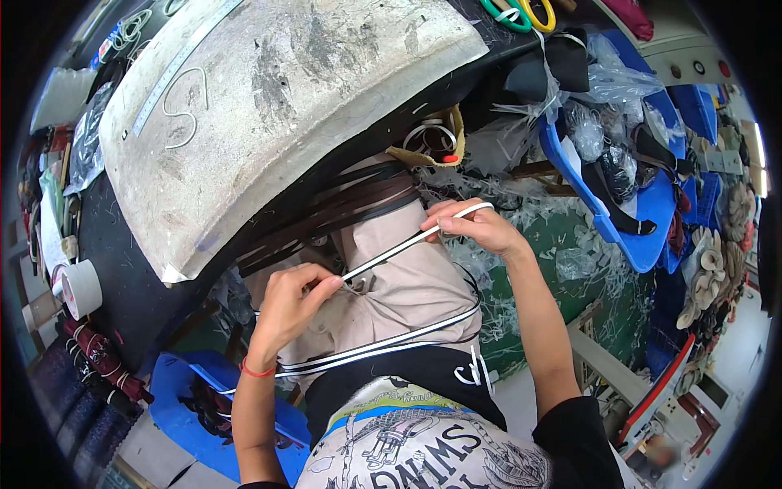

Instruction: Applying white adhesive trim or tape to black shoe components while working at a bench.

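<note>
In the head view, a narrow white strip [384, 257] with a dark edge is held above the lap [399, 232], drawn nearly straight between the two hands. Near its lower visible part it is pinched between the thumb and bent fingers of the left hand [295, 300]; farther along it is pinched by the fingers of the right hand [479, 231], beyond which it is curved over that hand. Similar striped lengths [391, 340] are laid across the lap near the waist, and dark bands [350, 202] across the knees. For good handling, light, even tension should be applied, the strip's flat face should be guarded against twisting, and the grip should be shifted by one hand at a time, with the loose lengths left untangled.
</note>
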Available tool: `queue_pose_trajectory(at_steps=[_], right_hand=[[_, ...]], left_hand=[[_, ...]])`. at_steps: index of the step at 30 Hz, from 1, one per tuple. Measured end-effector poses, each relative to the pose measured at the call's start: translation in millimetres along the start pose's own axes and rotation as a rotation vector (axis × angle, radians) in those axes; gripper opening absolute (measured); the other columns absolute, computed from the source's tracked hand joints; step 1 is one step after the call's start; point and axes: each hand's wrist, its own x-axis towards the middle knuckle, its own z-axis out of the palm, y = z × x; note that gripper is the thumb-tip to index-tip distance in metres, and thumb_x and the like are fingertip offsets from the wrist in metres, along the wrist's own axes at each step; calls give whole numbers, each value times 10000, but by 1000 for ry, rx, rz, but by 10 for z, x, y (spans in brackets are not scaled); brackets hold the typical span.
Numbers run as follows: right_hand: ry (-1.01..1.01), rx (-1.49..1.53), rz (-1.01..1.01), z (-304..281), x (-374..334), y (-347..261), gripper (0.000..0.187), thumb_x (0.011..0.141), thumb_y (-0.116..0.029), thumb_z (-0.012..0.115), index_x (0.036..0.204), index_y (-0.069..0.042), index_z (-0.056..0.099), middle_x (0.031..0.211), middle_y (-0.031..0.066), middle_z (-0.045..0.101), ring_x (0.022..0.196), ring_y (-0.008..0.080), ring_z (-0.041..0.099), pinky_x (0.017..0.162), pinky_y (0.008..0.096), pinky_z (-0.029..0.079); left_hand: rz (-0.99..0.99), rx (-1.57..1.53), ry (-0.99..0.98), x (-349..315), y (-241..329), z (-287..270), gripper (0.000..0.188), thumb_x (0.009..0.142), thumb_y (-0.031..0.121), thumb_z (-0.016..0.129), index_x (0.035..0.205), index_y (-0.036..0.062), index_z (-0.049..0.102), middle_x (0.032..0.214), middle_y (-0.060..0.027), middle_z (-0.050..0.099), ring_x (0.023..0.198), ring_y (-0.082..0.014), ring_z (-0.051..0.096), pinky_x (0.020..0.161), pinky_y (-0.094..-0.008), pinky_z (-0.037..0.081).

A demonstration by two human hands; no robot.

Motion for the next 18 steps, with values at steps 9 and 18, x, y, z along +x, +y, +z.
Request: queue_pose_trajectory(at_steps=[9, 18], right_hand=[[1, 34, 52, -3, -9, -7, 340, 857, -275, 634, 1041, 6, 690, 970, 125, 662, 898, 170, 625, 869, 286, 425], [1, 62, 72, -19, 5, 33, 317, 859, -249, 639, 1040, 6, 689, 970, 127, 660, 877, 173, 633, 850, 278, 434]], left_hand=[[-84, 39, 82, -437, -372, -320, 175, 821, 133, 662, 809, -41, 664, 620, -93, 608, 542, -121, 539, 512, -263, 409], [-173, 175, 220, -977, -869, -636, 166, 798, 117, 668, 792, -49, 656, 653, -112, 619, 592, -164, 570, 563, -277, 424]])
